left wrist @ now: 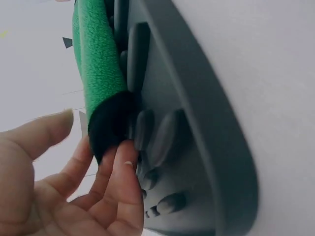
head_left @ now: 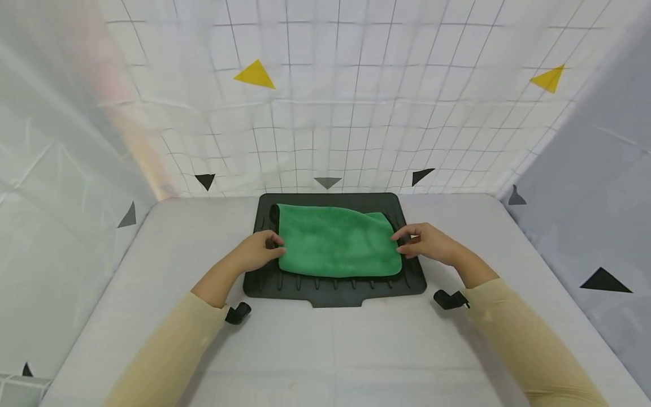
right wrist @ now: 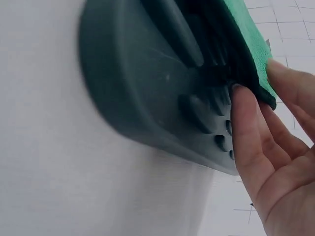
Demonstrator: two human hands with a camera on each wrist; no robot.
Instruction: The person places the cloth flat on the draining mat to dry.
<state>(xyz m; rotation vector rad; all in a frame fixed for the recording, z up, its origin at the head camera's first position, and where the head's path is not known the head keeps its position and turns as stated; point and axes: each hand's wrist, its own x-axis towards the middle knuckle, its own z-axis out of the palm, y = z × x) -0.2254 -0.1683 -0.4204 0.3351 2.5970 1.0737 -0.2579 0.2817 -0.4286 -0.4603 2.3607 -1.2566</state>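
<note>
Landmark: dark grey ribbed plastic tray (head_left: 417, 280), flat on a pale grey table (head_left: 325, 350); rounded corners, raised ribs along its floor
Cloth: folded green fleece cloth (head_left: 335, 243) lying inside the tray, covering most of its floor; near edge rounded, far left corner rolled over and dark
Left hand: left hand (head_left: 256, 251) at the tray's left side, on the cloth's left edge; in the left wrist view fingertips (left wrist: 123, 167) tucked under the cloth's dark end, thumb hovering just above it without touching; fingers loosely bent, parted round the edge, not clamped
Right hand: right hand (head_left: 427, 243) at the tray's right side, on the cloth's right edge; in the right wrist view one fingertip (right wrist: 241, 105) beneath the cloth, against the tray's ribs, another finger over the cloth's top; edge held lightly between fairly straight fingers
Sleeves: beige long sleeves (head_left: 168, 350) reaching in from the tray's near side
Surroundings: white gridded backdrop (head_left: 356, 113) behind the tray, with yellow and black triangle markers
</note>
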